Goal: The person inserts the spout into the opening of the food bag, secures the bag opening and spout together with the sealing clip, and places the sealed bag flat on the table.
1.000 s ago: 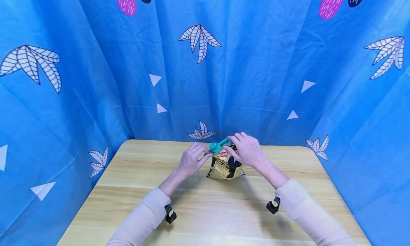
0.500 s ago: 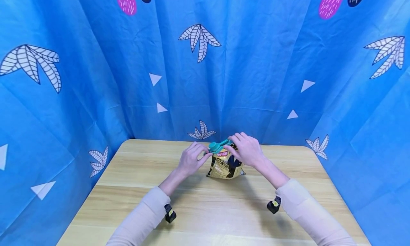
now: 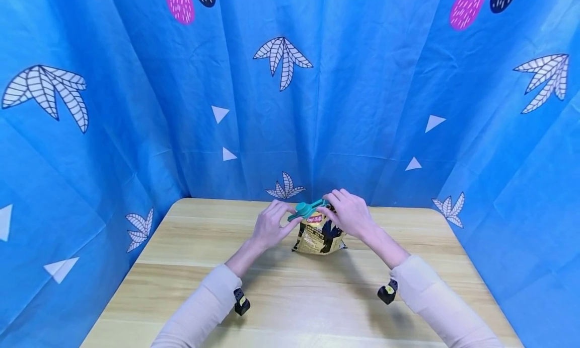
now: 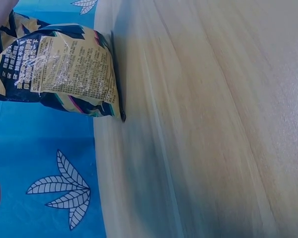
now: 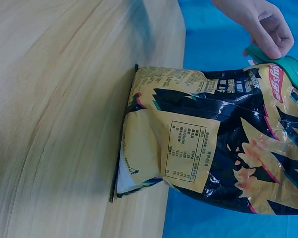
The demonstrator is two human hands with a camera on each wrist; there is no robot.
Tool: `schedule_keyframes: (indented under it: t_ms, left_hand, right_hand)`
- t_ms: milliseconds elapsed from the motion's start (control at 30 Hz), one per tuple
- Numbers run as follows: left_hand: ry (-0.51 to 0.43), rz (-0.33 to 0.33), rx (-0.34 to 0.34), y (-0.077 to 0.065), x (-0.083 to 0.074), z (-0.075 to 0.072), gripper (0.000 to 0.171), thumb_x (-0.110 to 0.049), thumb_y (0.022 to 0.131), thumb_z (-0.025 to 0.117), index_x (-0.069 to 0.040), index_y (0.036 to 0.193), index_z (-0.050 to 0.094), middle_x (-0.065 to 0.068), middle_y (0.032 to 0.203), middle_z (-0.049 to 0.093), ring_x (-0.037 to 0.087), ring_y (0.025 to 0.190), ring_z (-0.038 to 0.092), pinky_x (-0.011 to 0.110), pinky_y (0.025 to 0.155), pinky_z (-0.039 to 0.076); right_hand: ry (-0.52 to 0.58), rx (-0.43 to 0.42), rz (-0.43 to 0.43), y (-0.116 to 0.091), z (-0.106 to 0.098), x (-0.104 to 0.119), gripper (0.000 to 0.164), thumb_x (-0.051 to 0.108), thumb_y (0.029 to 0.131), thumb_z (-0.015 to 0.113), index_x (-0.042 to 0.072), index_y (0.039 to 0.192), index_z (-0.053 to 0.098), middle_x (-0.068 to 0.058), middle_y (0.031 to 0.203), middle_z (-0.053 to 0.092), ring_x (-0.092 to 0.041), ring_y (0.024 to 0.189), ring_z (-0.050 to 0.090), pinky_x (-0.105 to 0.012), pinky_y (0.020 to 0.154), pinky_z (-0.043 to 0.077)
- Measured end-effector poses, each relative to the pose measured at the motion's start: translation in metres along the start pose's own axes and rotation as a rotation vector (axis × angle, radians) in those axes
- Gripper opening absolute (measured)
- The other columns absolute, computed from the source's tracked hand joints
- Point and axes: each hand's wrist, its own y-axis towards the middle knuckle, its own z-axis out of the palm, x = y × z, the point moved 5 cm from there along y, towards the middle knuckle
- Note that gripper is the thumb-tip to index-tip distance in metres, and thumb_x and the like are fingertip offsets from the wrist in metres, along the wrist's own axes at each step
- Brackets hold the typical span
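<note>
A gold and black chip bag [image 3: 315, 237] stands upright on the table, its lower edge on the wood. Across its top lies a green bag clip [image 3: 304, 209] with a round knob near its left end. My left hand [image 3: 272, 224] pinches that left end between thumb and fingers, seen also in the right wrist view, where the clip [image 5: 288, 64] crosses the bag [image 5: 228, 104]. With thumb and fingers my right hand [image 3: 348, 212] holds the clip's other end at the bag's top right corner; the exact contact is hidden. The left wrist view shows the bag's printed side [image 4: 72, 64].
The wooden table [image 3: 272, 302] has rounded far corners and ends just behind the bag. A blue patterned curtain [image 3: 362, 111] hangs along the back and both sides. Each wrist carries a small black camera, the left camera [image 3: 241, 302] and the right camera [image 3: 387, 291].
The clip's left end now shows more plainly between my left thumb and fingers. Both hands and the bag have hardly moved.
</note>
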Motion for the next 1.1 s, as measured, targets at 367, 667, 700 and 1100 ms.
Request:
schedule_keyframes:
  t_ms: [367,667,700,1100]
  left_hand:
    - [0.008,-0.018,0.028,0.003,0.0,0.003,0.033,-0.035,0.088,0.083,-0.009,0.104,0.071,0.005,0.102,0.077,0.019,0.092,0.065,0.029,0.075,0.057]
    - [0.055,-0.04,0.091,0.008,-0.001,0.006,0.04,-0.044,0.088,0.08,-0.01,0.108,0.072,0.005,0.106,0.075,0.02,0.097,0.063,0.032,0.079,0.057]
    - [0.057,-0.044,0.1,0.008,-0.001,0.006,0.041,-0.045,0.088,0.08,-0.01,0.108,0.072,0.005,0.107,0.075,0.021,0.098,0.063,0.033,0.08,0.057]
    - [0.077,-0.071,0.147,0.014,-0.004,0.011,0.049,-0.055,0.092,0.073,-0.01,0.109,0.072,0.007,0.112,0.073,0.023,0.104,0.063,0.035,0.082,0.057]
  right_hand:
    - [-0.001,-0.017,-0.012,-0.002,0.0,0.0,0.048,0.057,0.104,0.056,0.012,0.104,0.072,-0.003,0.088,0.072,-0.02,0.073,0.063,-0.03,0.053,0.051]
    - [-0.007,-0.007,-0.008,-0.002,-0.001,0.002,0.035,0.042,0.089,0.08,0.011,0.104,0.072,-0.003,0.088,0.072,-0.02,0.072,0.063,-0.03,0.052,0.05]
    - [-0.008,-0.004,-0.005,-0.002,-0.002,0.002,0.035,0.041,0.088,0.081,0.011,0.105,0.072,-0.003,0.088,0.072,-0.02,0.072,0.063,-0.03,0.052,0.05]
    - [0.004,-0.016,-0.003,-0.003,-0.002,0.004,0.036,0.041,0.088,0.081,0.011,0.105,0.072,-0.004,0.089,0.072,-0.02,0.073,0.063,-0.03,0.052,0.05]
